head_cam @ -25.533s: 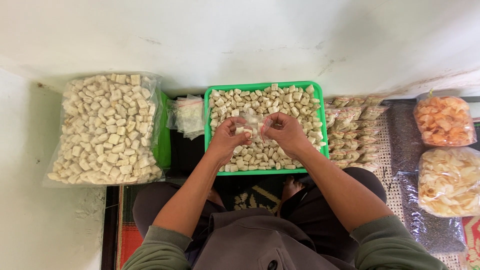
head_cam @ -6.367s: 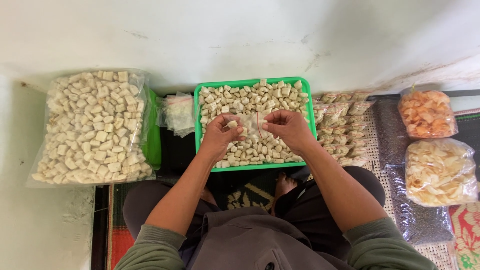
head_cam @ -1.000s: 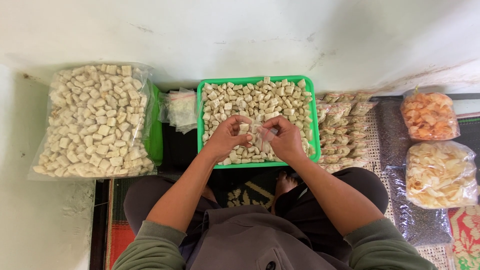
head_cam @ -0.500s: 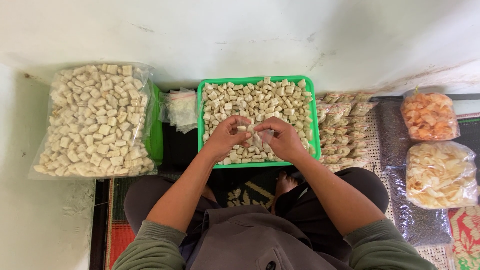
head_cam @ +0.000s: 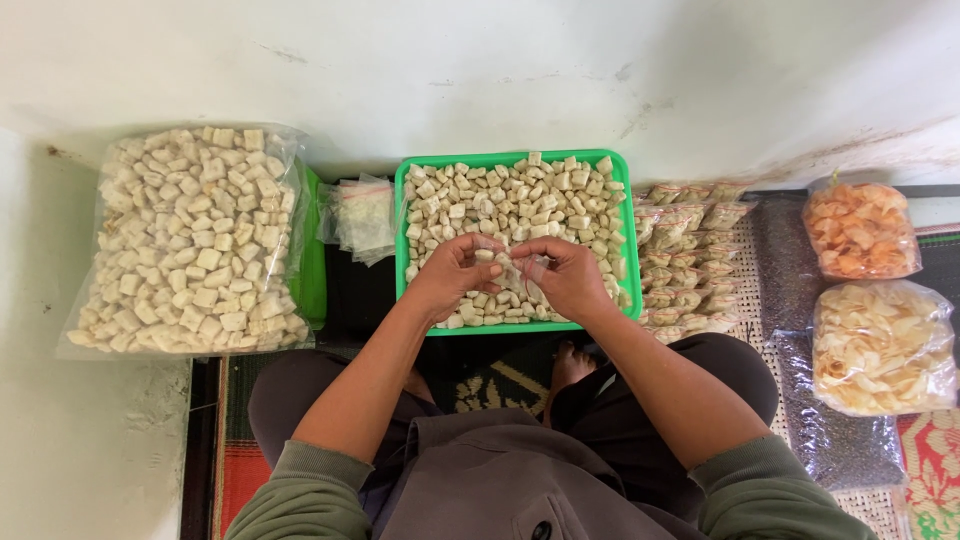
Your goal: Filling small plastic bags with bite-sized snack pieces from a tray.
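Both hands, the left hand [head_cam: 452,278] and right hand [head_cam: 568,280], cover part of the green tray [head_cam: 515,158]; what the fingertips pinch is too small to tell. A patterned mat [head_cam: 935,470] is cut off at the frame's right edge.

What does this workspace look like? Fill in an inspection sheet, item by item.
Surface: woven mat on the floor by a pale wall.
Job's things: green tray full of pale cube-shaped snack pieces; a small clear bag held above it.
Clutter: large clear sack of cubes at left; stack of empty small bags; row of filled small packets right of the tray; bag of orange crackers; bag of pale crackers.
Grippers: left hand and right hand both pinch the small bag.
Cables: nothing seen.
Surroundings: the person sits cross-legged, a bare foot showing below the tray.
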